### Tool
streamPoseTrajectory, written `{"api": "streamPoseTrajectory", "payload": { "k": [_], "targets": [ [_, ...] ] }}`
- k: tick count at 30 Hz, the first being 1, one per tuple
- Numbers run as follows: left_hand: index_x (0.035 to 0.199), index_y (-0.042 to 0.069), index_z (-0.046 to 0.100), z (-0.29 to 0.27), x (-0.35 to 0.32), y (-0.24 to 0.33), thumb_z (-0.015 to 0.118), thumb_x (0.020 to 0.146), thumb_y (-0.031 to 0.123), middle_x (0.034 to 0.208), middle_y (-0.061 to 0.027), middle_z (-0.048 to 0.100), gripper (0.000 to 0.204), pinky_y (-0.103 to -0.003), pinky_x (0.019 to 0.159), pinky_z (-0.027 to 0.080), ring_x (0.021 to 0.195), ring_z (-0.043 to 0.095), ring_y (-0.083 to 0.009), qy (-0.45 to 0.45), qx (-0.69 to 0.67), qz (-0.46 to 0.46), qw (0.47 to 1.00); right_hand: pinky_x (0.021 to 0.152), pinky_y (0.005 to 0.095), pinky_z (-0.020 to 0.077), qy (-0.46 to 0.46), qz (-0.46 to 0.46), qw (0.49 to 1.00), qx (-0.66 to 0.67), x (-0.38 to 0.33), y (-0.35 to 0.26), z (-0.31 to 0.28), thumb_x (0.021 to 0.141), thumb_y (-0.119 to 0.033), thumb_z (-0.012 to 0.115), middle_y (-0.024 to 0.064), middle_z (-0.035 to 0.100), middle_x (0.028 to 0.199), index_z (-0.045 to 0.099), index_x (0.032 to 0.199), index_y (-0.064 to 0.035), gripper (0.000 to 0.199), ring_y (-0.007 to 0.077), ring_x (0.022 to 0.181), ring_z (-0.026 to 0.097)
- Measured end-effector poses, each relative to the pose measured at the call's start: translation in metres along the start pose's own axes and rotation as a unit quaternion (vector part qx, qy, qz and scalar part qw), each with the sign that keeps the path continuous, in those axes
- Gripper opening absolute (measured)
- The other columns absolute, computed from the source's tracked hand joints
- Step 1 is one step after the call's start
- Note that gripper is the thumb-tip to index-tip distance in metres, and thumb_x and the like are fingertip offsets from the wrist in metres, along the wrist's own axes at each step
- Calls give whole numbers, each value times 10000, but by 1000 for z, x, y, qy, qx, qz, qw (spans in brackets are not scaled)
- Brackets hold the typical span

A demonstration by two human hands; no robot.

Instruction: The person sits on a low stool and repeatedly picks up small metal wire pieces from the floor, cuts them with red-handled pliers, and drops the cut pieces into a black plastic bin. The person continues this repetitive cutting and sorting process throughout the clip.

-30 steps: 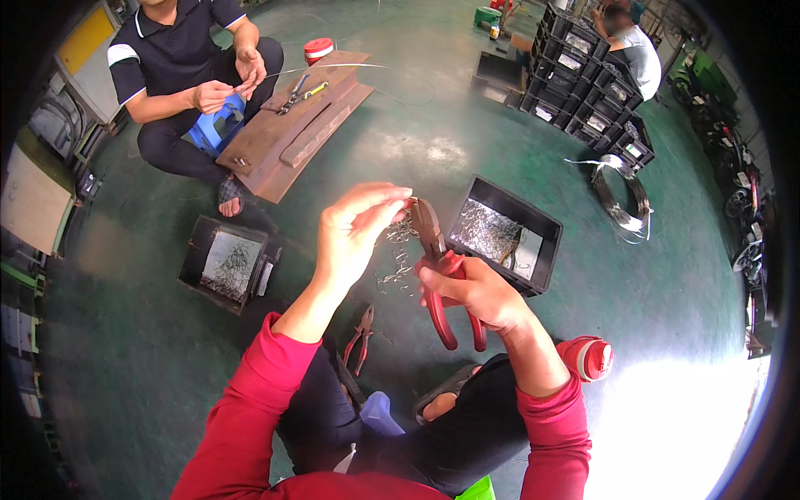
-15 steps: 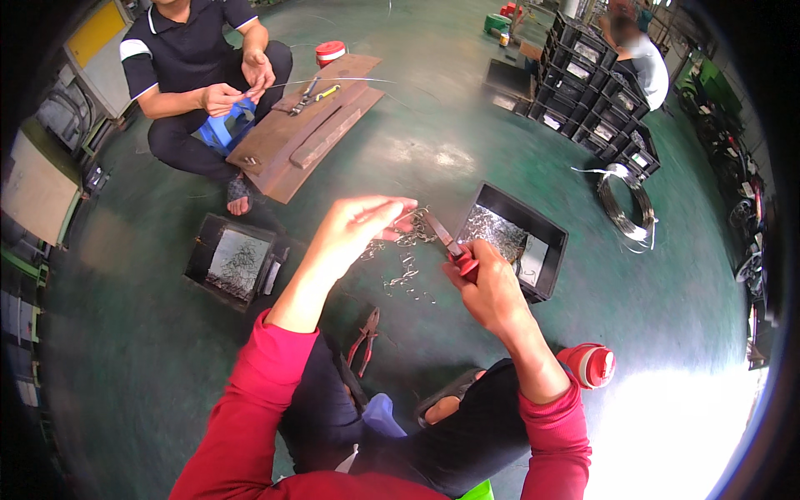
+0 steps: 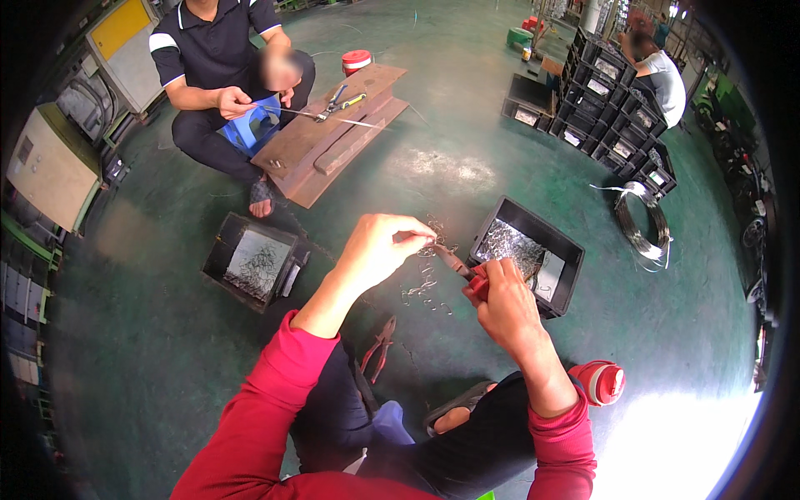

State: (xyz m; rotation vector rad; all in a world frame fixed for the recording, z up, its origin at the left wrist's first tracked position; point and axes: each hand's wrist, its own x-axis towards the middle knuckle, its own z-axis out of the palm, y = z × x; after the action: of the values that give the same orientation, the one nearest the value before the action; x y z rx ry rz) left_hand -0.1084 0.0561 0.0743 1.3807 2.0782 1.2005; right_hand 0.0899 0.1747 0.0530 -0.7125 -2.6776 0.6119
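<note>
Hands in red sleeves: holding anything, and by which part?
The right hand holds red-handled metal pliers by the handles. The left hand pinches near their tip; anything there is too small to tell.

On the floor ahead of me, scattered wire pieces (image 3: 421,288) lie between a left bin (image 3: 216,252) and a right bin (image 3: 542,234), both with more pieces in them. Nearer me, spare pliers (image 3: 386,334) lie to the left and a jug (image 3: 607,384) is to my right. Farther off, a slab (image 3: 294,160) with hand tools (image 3: 354,101) on it lies left, before a co-worker (image 3: 215,52), and a coil (image 3: 662,229) lies right, before stacked crates (image 3: 596,107).
</note>
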Motion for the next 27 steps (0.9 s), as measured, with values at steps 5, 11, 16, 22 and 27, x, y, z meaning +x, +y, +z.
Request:
{"api": "streamPoseTrajectory", "payload": {
  "k": [5, 11, 16, 22, 27],
  "targets": [
    [936, 51, 738, 4, 13, -15, 712, 840, 84, 878, -44, 682, 104, -230, 652, 480, 756, 622, -99, 141, -170, 38, 975, 784, 362, 463, -178, 105, 954, 217, 8, 0, -13, 887, -226, 648, 154, 649, 833, 568, 1092, 18, 328, 228, 759, 612],
    [1027, 27, 669, 12, 15, -19, 650, 900, 85, 923, -58, 678, 141, -253, 722, 523, 818, 649, -131, 144, -442, 15, 885, 836, 274, 428, -267, 153, 865, 398, 10, -7, -11, 925, -262, 607, 43, 649, 884, 585, 1143, 26, 362, 104, 846, 559],
    [1043, 13, 636, 26, 13, -9, 626, 919, 95, 963, -89, 674, 149, -294, 790, 541, 886, 670, -179, 186, -454, 64, 869, 918, 354, 464, -289, 201, 811, 467, 12, -15, 6, 937, -320, 607, 69, 601, 1009, 576, 1153, 0, 387, 172, 964, 583],
    [1036, 27, 631, 40, 14, -4, 608, 927, 72, 983, -87, 675, 120, -311, 820, 535, 918, 670, -191, 200, -453, 97, 863, 931, 368, 475, -282, 184, 745, 576, 16, -27, 10, 951, -336, 590, 82, 592, 1014, 567, 1113, 22, 393, 183, 970, 587],
    [1038, 52, 636, 41, 13, -3, 591, 937, 65, 986, -61, 674, 111, -299, 823, 524, 944, 664, -180, 204, -440, 82, 871, 920, 377, 483, -270, 187, 726, 604, 18, -32, 10, 950, -363, 590, 81, 586, 1015, 552, 1117, 18, 418, 196, 961, 596]
  ]
}}
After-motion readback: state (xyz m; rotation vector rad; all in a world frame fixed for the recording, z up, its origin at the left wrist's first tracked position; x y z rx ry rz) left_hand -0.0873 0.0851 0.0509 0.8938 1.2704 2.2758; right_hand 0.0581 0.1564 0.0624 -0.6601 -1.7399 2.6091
